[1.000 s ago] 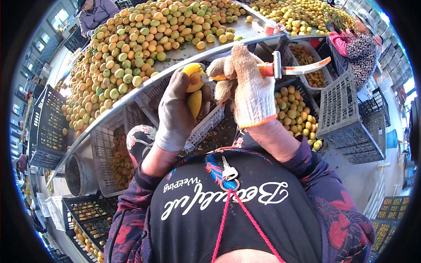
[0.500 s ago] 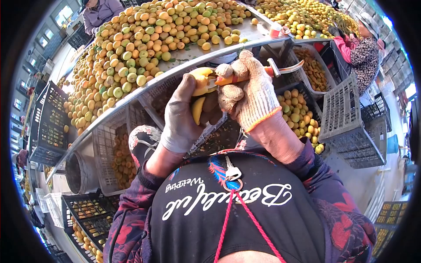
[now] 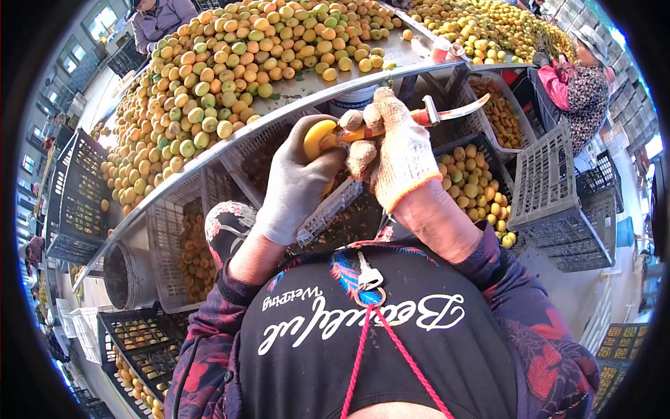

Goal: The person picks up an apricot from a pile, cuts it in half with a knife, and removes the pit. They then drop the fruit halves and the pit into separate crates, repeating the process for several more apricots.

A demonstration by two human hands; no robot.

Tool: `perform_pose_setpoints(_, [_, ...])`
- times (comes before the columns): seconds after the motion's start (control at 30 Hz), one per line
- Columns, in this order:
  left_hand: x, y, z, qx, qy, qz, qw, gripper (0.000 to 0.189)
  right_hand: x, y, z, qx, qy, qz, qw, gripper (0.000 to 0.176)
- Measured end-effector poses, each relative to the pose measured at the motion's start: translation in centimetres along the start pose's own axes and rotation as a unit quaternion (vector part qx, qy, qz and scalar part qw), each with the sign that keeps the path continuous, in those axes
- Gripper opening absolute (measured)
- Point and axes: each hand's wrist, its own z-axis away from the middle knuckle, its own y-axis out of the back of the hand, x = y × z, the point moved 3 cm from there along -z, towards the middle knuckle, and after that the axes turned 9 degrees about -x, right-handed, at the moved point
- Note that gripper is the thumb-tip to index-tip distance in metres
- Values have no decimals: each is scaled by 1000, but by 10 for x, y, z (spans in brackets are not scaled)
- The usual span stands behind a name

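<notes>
My left hand (image 3: 289, 188), in a grey-white glove with a dirty palm, is closed around a peeled-looking yellow fruit (image 3: 319, 140). A sliver of yellow shows below its fingers, too little to name. My right hand (image 3: 405, 153), in a cream knitted glove with an orange cuff, grips a red-and-orange-handled tool (image 3: 421, 116). From the tool's outer end a curved metal blade (image 3: 464, 112) points away to the right, with a metal clamp at its base. The inner end meets the fruit; its tip is hidden there.
Heaped orange-green fruit (image 3: 216, 77) covers the metal-edged table (image 3: 300, 85) ahead. Beneath and beside it stand a crate of whole fruit (image 3: 474, 181), a grey crate (image 3: 548, 181) and a bucket (image 3: 125, 272). Other people sit at upper left (image 3: 160, 24) and right (image 3: 590, 84).
My left hand has turned and its fingers have folded over the fruit, covering most of the yellow piece below. My right hand and the tool have shifted slightly.
</notes>
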Motion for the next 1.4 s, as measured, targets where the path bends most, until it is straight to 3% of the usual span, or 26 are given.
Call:
perform_pose_setpoints(0.03, [-4,0,-1,6,-4,-94,996,36,1,0,1,3,21,47,999,38])
perform_pose_setpoints(0.1, [-10,-2,-3,12,-16,-119,993,32,2,3,0,28,22,46,998,37])
perform_pose_setpoints(0.17, [-8,-6,-4,26,-52,-288,956,32,4,9,-4,-3,92,136,986,38])
perform_pose_setpoints(0.3, [-9,-11,-7,26,-81,-361,929,29,4,4,1,-32,162,254,953,34])
perform_pose_setpoints(0.33, [-12,-12,-8,16,-92,-394,914,28,1,3,5,-3,162,406,899,29])
perform_pose_setpoints(0.37, [-15,-12,-8,5,-103,-427,899,28,5,2,6,-54,307,489,815,23])
perform_pose_setpoints(0.4, [-12,-14,-8,-21,-89,-433,897,30,5,-2,9,-53,341,553,759,22])
perform_pose_setpoints(0.43, [-23,-10,-11,-16,-152,-381,912,32,2,-8,13,-50,372,612,696,22])
perform_pose_setpoints(0.5, [-37,-5,-16,-6,12,-40,999,33,-2,-2,0,-75,325,557,760,29])
perform_pose_setpoints(0.53, [-23,-6,-9,-54,105,134,984,32,-7,0,-3,-91,234,448,858,31])
perform_pose_setpoints(0.57, [-13,-9,-5,-52,93,194,975,28,-10,-1,-2,-105,136,325,930,33])
perform_pose_setpoints(0.6, [-9,-9,-2,-54,101,254,960,23,-14,-4,-1,-83,121,266,953,35])
perform_pose_setpoints(0.63, [-7,-10,0,-56,109,313,942,21,-16,1,-2,-97,123,228,961,35])
perform_pose_setpoints(0.67, [-7,-16,2,53,103,254,960,28,-19,2,0,-92,128,223,962,38])
perform_pose_setpoints(0.73, [-11,-9,-2,18,111,314,943,33,-23,0,5,-72,159,214,961,40])
perform_pose_setpoints(0.8, [-14,0,-6,-89,106,426,894,38,-27,0,15,-87,181,178,963,40])
perform_pose_setpoints(0.9, [-15,-2,-7,8,72,400,914,43,-29,3,19,-98,144,262,949,36])
perform_pose_setpoints(1.0, [-10,-2,-3,12,20,351,936,42,-17,11,8,-134,206,492,835,19])
perform_pose_setpoints(1.1, [-13,-5,-8,95,0,330,939,45,-4,12,14,-112,271,573,765,19])
perform_pose_setpoints(1.13, [-12,-5,-7,69,-18,270,960,46,-10,3,22,-97,307,622,714,24])
perform_pose_setpoints(1.17, [-11,-6,-5,42,-36,209,976,47,-10,3,20,-96,307,622,714,24])
perform_pose_setpoints(1.23, [4,-7,4,11,-115,-48,992,46,-14,-3,20,-98,427,676,593,27])
perform_pose_setpoints(1.3, [0,1,0,5,-150,-171,974,41,-20,-4,19,-140,421,684,579,28])
perform_pose_setpoints(1.33, [-2,2,2,5,-149,-170,974,41,-18,-2,15,-158,389,727,543,27])
perform_pose_setpoints(1.37, [-1,2,3,13,-160,-271,949,38,-15,1,12,-175,355,768,504,27])
perform_pose_setpoints(1.4, [-1,1,4,22,-171,-368,914,34,-11,3,10,-175,347,769,508,26])
